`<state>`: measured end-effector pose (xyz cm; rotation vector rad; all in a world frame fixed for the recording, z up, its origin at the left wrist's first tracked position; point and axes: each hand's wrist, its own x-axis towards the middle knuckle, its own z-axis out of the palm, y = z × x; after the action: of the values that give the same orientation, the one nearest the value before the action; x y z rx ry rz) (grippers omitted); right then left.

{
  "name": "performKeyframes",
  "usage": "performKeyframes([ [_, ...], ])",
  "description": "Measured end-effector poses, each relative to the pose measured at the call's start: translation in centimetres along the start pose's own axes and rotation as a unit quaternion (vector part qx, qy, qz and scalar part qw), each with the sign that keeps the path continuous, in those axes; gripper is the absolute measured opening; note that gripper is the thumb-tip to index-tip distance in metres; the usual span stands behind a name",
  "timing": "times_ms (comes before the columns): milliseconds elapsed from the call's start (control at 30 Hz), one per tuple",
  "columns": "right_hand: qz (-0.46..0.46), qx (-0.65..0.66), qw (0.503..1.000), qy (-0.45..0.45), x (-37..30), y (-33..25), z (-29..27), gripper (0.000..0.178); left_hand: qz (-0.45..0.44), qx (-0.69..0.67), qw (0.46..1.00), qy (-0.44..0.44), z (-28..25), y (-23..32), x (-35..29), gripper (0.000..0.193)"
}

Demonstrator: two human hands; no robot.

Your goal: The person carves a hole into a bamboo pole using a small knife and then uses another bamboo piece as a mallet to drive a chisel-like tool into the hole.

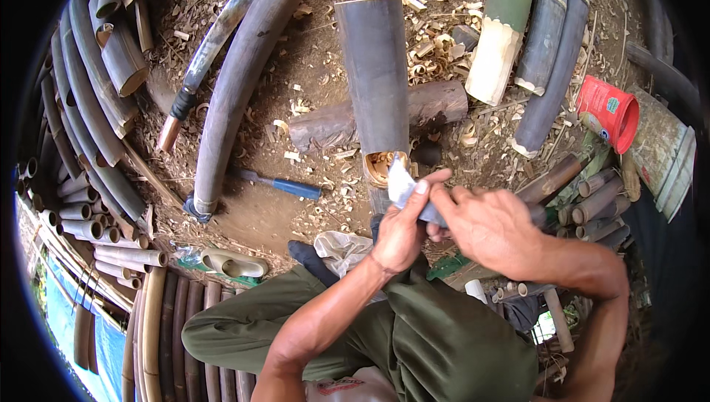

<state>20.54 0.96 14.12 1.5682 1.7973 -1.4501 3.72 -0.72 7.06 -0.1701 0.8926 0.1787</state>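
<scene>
A dark bamboo section lies pointing away from me, its far part raised across a log. Its near cut end shows a pale hollow with shavings in it. At that end, my left hand is closed round the whitish front of a long knife, thumb along the top. The knife's narrow tip meets or overlaps the rim; I cannot tell which. My right hand is closed on the same knife farther back, partly blurred, its grip mostly hidden by my fingers.
The brown log lies crosswise under the bamboo. On the littered dirt floor are a blue-handled tool, a long bamboo piece and a machete-like blade. A red tub stands right, bamboo poles left, a pale shoe nearby.
</scene>
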Motion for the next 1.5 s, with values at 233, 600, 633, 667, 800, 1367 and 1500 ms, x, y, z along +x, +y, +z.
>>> performKeyframes([
  [233, -0.089, 0.055, 0.988, -0.113, 2.0, 1.4, -1.5, 0.027, -0.009, -0.058, 0.995, 0.084, 0.6, -0.5, -0.5, 0.044],
  [600, -0.045, -0.086, 0.995, 0.005, -0.3, 0.1, -1.2, 0.028, -0.016, -0.097, 0.994, 0.041, 1.7, -1.0, 0.0, 0.049],
  [633, -0.068, -0.086, 0.994, -0.014, 0.1, 0.3, -1.4, 0.028, -0.032, -0.123, 0.991, 0.049, 1.9, -1.1, 0.2, 0.05],
  [667, -0.09, -0.085, 0.992, -0.034, 0.6, 0.6, -1.7, 0.029, -0.048, -0.149, 0.986, 0.06, 2.0, -1.3, 0.2, 0.051],
  [800, -0.141, 0.042, 0.987, -0.063, 1.7, 1.2, -1.5, 0.033, -0.017, -0.076, 0.993, 0.085, 0.4, -0.9, -0.7, 0.047],
  [1367, -0.1, -0.016, 0.993, -0.066, 1.5, -0.1, -2.2, 0.018, -0.042, -0.119, 0.989, 0.076, 1.1, -0.8, -0.8, 0.049],
  [1500, -0.043, 0.078, 0.994, -0.064, 1.8, -0.5, -0.9, 0.022, -0.03, -0.01, 0.993, 0.111, 0.0, 0.3, -1.4, 0.038],
])
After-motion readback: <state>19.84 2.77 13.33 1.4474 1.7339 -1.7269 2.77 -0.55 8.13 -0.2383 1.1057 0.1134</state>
